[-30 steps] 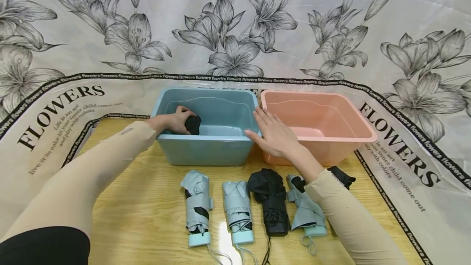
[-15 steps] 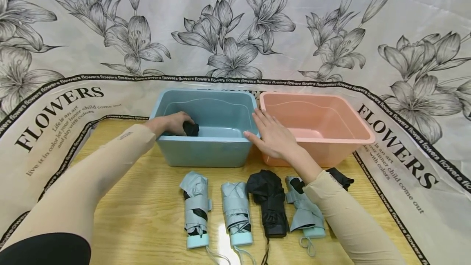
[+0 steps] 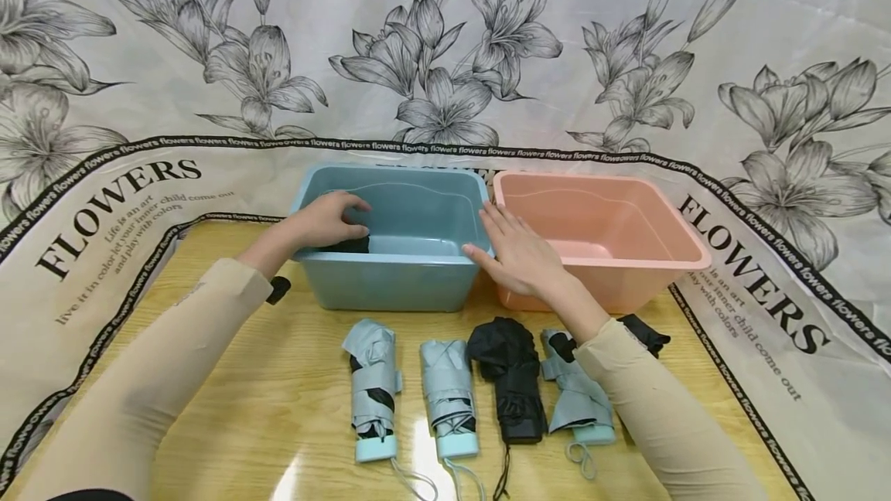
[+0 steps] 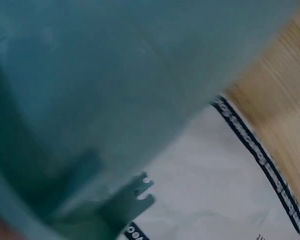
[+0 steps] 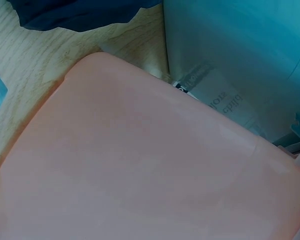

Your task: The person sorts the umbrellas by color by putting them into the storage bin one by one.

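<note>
In the head view a black folded umbrella [image 3: 353, 244] lies low inside the blue bin [image 3: 390, 284], at its left end and partly hidden by the front rim. My left hand [image 3: 326, 219] hovers over it with loosely spread fingers, no longer round it. The right hand [image 3: 522, 255], fingers straight, rests on the right rim of the blue bin, beside the pink bin [image 3: 612, 284]. Neither hand's fingers show in the wrist views; the left one holds the blurred blue bin wall [image 4: 90, 75], the right one the pink bin wall [image 5: 130, 150].
In front of the bins lie a light blue umbrella [image 3: 374, 389], a second light blue one [image 3: 448, 393], a black umbrella [image 3: 511, 385] and another light blue one [image 3: 585, 400]. A black piece of fabric [image 3: 643, 335] shows behind the right sleeve. Flowered cloth [image 3: 445, 60] hangs behind.
My left hand has let go of the black umbrella in the blue bin, its fingers spreading and lifting slightly to the left. The right hand stays in place.
</note>
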A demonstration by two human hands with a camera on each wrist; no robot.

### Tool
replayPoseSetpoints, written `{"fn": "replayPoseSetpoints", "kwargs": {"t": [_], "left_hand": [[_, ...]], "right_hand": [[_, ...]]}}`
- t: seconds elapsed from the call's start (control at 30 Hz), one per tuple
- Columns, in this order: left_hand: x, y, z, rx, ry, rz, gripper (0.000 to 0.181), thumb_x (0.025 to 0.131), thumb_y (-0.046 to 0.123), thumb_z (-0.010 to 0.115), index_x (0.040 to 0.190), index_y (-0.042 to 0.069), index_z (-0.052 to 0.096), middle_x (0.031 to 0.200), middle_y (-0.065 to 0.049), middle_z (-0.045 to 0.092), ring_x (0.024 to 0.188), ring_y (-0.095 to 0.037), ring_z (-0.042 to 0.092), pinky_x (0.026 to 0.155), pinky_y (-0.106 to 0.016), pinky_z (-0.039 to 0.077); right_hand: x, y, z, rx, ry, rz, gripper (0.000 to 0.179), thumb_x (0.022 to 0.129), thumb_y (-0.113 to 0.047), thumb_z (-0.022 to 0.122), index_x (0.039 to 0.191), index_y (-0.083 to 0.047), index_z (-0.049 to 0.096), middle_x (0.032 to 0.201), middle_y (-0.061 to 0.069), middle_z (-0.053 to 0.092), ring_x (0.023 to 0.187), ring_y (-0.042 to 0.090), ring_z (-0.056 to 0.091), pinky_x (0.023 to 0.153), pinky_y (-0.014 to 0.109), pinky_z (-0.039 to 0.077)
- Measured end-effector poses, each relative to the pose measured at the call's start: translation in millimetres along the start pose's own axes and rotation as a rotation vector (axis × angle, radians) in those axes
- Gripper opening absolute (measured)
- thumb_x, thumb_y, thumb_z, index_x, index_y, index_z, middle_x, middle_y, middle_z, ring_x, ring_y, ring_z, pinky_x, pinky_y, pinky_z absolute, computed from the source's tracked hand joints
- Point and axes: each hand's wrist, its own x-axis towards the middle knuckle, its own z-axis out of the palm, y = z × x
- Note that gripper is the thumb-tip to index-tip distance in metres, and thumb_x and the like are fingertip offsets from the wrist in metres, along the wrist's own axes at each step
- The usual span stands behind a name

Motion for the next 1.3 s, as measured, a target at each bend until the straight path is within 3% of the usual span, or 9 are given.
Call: {"fn": "replayPoseSetpoints", "kwargs": {"t": [0.17,0.3,0.47,0.63,0.73,0.83,0.93,1.07,1.3], "left_hand": [[-30.4,17.0,6.6,-0.207,0.192,0.038,0.047,0.105,0.024,0.064,0.148,0.007,0.055,0.145,-0.018,0.049,0.119,-0.034,0.058,0.094,-0.050,0.052],[-60.4,25.3,20.7,-0.356,0.378,0.082,0.045,0.105,0.024,0.064,0.147,0.011,0.057,0.143,-0.014,0.053,0.115,-0.028,0.059,0.093,-0.044,0.051],[-88.8,28.0,51.3,-0.481,0.615,0.230,0.039,0.102,0.006,0.065,0.141,0.004,0.061,0.135,-0.015,0.058,0.104,-0.015,0.060,0.085,-0.021,0.050],[-110.6,31.9,88.3,-0.531,0.725,0.326,0.045,0.096,-0.009,0.066,0.140,0.000,0.061,0.134,-0.018,0.056,0.107,-0.014,0.060,0.083,-0.016,0.051],[-123.6,31.0,108.9,-0.496,0.715,0.301,0.048,0.094,-0.010,0.069,0.140,0.002,0.061,0.134,-0.015,0.056,0.109,-0.012,0.059,0.084,-0.017,0.052],[-134.6,28.9,126.9,-0.429,0.655,0.250,0.052,0.093,-0.007,0.072,0.142,0.003,0.059,0.138,-0.012,0.055,0.115,-0.013,0.057,0.090,-0.026,0.055],[-142.4,26.0,141.0,-0.373,0.557,0.194,0.059,0.093,0.001,0.075,0.148,0.005,0.054,0.148,-0.014,0.049,0.128,-0.025,0.053,0.100,-0.045,0.054],[-147.6,20.5,155.4,-0.333,0.405,0.122,0.077,0.092,0.021,0.082,0.157,0.009,0.043,0.160,-0.018,0.036,0.145,-0.043,0.038,0.109,-0.067,0.042],[-145.1,14.0,169.5,-0.290,0.168,0.055,0.114,0.078,0.046,0.091,0.165,0.009,0.027,0.167,-0.026,0.018,0.149,-0.056,0.018,0.109,-0.076,0.034]], "right_hand": [[-4.1,2,1,0.005,0.004,0.000,0.087,0.108,-0.065,0.029,0.166,-0.001,0.016,0.174,0.018,0.010,0.160,0.036,0.009,0.129,0.051,0.012],[-4.7,3,0,0.011,0.009,0.000,0.086,0.108,-0.063,0.030,0.166,-0.001,0.017,0.173,0.017,0.011,0.160,0.036,0.010,0.129,0.052,0.013],[-1.5,6,-2,0.002,0.018,0.002,0.088,0.108,-0.066,0.027,0.166,-0.001,0.018,0.174,0.017,0.010,0.160,0.036,0.009,0.129,0.052,0.013],[-0.6,6,-4,-0.006,0.026,0.006,0.087,0.108,-0.065,0.028,0.166,-0.001,0.017,0.174,0.017,0.011,0.160,0.035,0.010,0.129,0.052,0.013],[-1.5,5,-1,-0.001,0.015,0.007,0.087,0.108,-0.065,0.028,0.166,-0.002,0.016,0.174,0.016,0.011,0.160,0.035,0.010,0.129,0.052,0.012],[-2.2,3,1,0.000,0.009,0.008,0.086,0.108,-0.065,0.028,0.166,-0.002,0.016,0.174,0.016,0.010,0.160,0.035,0.009,0.129,0.051,0.012],[-2.2,1,2,-0.002,0.019,0.006,0.086,0.108,-0.064,0.028,0.166,-0.002,0.018,0.174,0.015,0.011,0.160,0.035,0.010,0.129,0.051,0.013],[-2.3,-1,3,-0.006,0.022,0.003,0.086,0.108,-0.064,0.029,0.165,-0.001,0.019,0.174,0.016,0.011,0.160,0.035,0.012,0.129,0.052,0.014],[-3.0,1,2,-0.008,0.013,0.002,0.087,0.108,-0.065,0.029,0.166,-0.002,0.017,0.174,0.016,0.010,0.160,0.035,0.009,0.129,0.052,0.013]]}}
